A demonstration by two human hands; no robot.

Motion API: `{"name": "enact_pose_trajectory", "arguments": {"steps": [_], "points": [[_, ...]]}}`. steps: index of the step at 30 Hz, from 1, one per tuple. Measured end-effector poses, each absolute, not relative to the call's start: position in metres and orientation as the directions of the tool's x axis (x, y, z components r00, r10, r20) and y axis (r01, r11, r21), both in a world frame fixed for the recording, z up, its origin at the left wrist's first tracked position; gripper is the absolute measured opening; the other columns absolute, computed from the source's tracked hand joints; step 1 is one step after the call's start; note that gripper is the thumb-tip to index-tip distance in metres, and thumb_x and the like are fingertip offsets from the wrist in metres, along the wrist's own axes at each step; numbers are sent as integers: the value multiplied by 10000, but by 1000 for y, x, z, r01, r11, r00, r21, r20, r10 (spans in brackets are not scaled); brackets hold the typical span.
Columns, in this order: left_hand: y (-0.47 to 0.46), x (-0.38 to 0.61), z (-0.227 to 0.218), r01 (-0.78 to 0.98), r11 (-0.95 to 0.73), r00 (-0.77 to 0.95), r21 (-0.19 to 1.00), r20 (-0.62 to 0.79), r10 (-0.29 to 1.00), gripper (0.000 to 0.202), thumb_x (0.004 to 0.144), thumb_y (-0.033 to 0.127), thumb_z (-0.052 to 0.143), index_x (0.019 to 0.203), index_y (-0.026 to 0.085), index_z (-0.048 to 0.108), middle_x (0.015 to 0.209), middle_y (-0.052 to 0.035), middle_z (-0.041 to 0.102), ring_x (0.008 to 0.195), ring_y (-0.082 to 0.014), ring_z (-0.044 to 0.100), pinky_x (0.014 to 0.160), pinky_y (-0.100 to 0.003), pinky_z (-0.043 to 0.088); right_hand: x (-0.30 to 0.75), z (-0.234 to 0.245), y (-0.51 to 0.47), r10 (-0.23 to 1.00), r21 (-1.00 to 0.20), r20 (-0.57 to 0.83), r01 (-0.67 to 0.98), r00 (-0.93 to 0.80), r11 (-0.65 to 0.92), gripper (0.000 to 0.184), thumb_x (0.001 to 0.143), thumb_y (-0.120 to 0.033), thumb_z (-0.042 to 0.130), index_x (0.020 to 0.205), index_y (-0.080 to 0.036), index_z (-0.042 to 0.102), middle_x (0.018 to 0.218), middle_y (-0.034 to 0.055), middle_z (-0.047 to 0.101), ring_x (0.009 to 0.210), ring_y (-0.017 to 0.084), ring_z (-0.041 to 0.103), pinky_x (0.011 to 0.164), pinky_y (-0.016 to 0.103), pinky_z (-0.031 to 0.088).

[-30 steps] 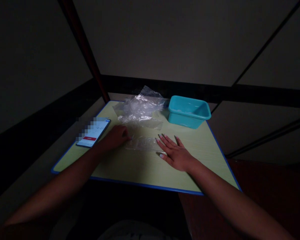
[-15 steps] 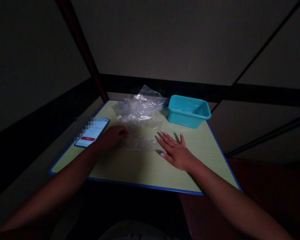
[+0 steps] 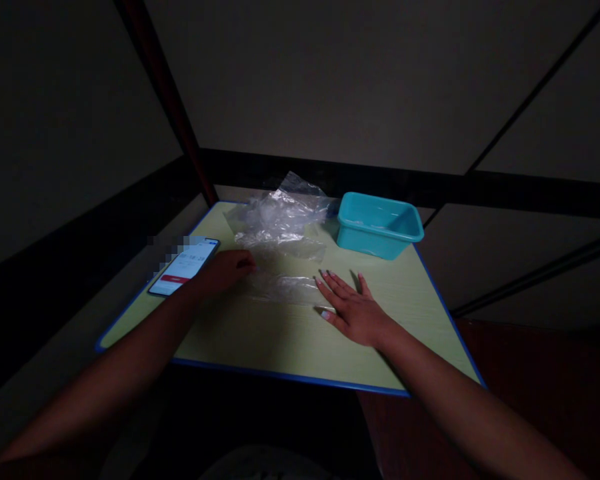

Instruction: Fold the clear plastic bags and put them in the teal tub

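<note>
A clear plastic bag (image 3: 285, 289) lies flat on the table between my two hands. My left hand (image 3: 229, 268) is closed, with its fingertips pinched at the bag's left end. On the right, my right hand (image 3: 354, 308) rests palm down with fingers spread, its fingertips at the bag's right end. Just beyond this bag is a crumpled heap of clear plastic bags (image 3: 285, 213), shiny and partly overlapping.
A turquoise plastic basin (image 3: 375, 245) stands at the back right of the table (image 3: 300, 353), which has a blue edge. Near the left edge lies a phone (image 3: 183, 267) with a lit screen, partly behind my left forearm. Walls rise behind and to the left.
The view has shifted very slightly. Both hands stay at the ends of the bag, which looks a little straighter along its length.
</note>
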State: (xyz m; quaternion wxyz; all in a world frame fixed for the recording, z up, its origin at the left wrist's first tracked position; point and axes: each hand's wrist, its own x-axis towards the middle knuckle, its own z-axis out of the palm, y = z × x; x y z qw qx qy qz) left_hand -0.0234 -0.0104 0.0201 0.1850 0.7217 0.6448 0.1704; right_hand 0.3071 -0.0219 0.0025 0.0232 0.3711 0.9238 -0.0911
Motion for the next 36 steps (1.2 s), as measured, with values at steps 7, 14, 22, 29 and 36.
{"name": "enact_pose_trajectory", "arguments": {"steps": [7, 14, 22, 29, 36], "points": [[-10, -17, 24, 905, -108, 92, 413, 59, 994, 213, 812, 346, 490, 787, 184, 626, 816, -48, 675, 772, -217, 628, 705, -321, 472, 307, 1, -22, 680, -152, -99, 686, -727, 711, 630, 992, -531, 231, 1537, -253, 80, 1584, 81, 68, 1463, 267, 100, 1112, 650, -7], [-65, 53, 30, 913, -382, 332, 142, 287, 899, 437, 930, 418, 423, 1246, 149, 559, 1339, -154, 556, 1270, -297, 472, 1083, -472, 321, 306, 2, -22, 680, -165, -84, 683, -728, 711, 631, 989, -541, 241, 1534, -254, 102, 1582, 86, 100, 1459, 277, 123, 1115, 650, 4], [-68, 98, -4, 854, -514, 508, 83, 77, 858, 733, 953, 567, 311, 1485, 65, 263, 1551, -228, 241, 1455, -319, 193, 1125, -542, 226, 306, 2, -21, 684, -149, -83, 688, -725, 710, 630, 988, -534, 249, 1531, -233, 142, 1583, 81, 111, 1463, 259, 125, 1121, 643, 21], [-61, 92, -12, 889, -454, 453, 61, 25, 891, 728, 945, 548, 348, 1476, 55, 282, 1553, -221, 240, 1454, -315, 197, 1128, -549, 228, 309, 7, -21, 709, -155, -131, 721, -693, 675, 636, 990, -529, 233, 1534, -227, 106, 1588, 71, 63, 1470, 235, 74, 1124, 626, 11], [-64, 95, -15, 888, -458, 454, 29, 90, 886, 699, 947, 530, 365, 1462, 59, 319, 1543, -217, 265, 1446, -315, 228, 1109, -582, 247, 331, 10, -11, 852, -136, -161, 867, -498, 480, 666, 988, -507, 236, 1537, -175, 57, 1586, 118, 40, 1468, 252, 64, 1120, 630, 50]]}}
